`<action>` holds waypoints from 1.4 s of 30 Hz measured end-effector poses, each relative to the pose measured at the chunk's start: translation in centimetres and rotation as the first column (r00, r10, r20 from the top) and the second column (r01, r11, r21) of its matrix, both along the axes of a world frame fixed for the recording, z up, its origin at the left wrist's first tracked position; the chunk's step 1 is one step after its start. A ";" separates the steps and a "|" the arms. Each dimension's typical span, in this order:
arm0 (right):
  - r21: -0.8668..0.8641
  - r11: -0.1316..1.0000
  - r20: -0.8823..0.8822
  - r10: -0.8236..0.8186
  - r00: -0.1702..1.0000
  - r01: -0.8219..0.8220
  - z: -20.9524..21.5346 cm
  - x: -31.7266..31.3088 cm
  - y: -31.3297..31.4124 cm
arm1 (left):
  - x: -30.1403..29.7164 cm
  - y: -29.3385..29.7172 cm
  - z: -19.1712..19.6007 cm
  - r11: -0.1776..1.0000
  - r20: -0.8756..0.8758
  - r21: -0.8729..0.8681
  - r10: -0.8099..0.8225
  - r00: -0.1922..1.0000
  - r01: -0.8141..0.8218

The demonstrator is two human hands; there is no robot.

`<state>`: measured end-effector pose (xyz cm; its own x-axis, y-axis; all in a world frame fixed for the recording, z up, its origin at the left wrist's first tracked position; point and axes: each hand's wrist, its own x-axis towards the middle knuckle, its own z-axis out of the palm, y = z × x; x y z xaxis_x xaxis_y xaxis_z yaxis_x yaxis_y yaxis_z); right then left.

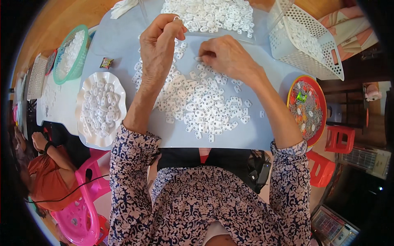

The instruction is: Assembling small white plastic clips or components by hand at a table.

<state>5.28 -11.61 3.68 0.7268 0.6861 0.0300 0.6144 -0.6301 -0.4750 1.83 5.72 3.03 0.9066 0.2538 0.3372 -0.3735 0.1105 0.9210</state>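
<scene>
My left hand (158,47) is raised over the far part of the table, thumb and fingers pinched on a small white plastic piece (176,18) that pokes out at the top. My right hand (227,55) hovers low at the far right side of a loose pile of white two-holed plastic pieces (201,102). Its fingers curl inward, and whatever they hold is hidden. Beyond both hands lies a large heap of similar white pieces (209,16).
A scalloped white plate (122,90) of white pieces stands left, near a small wrapped packet (106,62). At right are a red-rimmed bowl (324,119) of small grey parts and a white basket (334,61). A green basket (58,67) stands far left; another person (53,176) sits there.
</scene>
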 end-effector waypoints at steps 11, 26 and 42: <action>0.279 0.947 0.304 0.072 0.950 -0.161 -3.2 2.1 2.7 | 0.2 -0.4 -0.2 0.999 -0.022 -0.040 -0.008 1.000 0.008; 0.293 0.923 0.062 -0.280 0.958 0.250 -0.5 0.3 -5.9 | 0.0 -1.2 -1.8 0.994 -0.060 0.086 -0.067 0.996 0.072; -0.068 0.963 0.146 -0.250 0.957 0.262 0.5 -0.7 -10.8 | -0.4 -2.3 -2.2 0.971 -0.091 0.200 -0.116 0.989 0.132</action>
<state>4.55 -22.42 4.17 0.8716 0.4821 0.0890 0.4819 -0.8092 -0.3362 1.43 3.38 0.82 0.9523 0.0708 0.2968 -0.2945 -0.0423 0.9547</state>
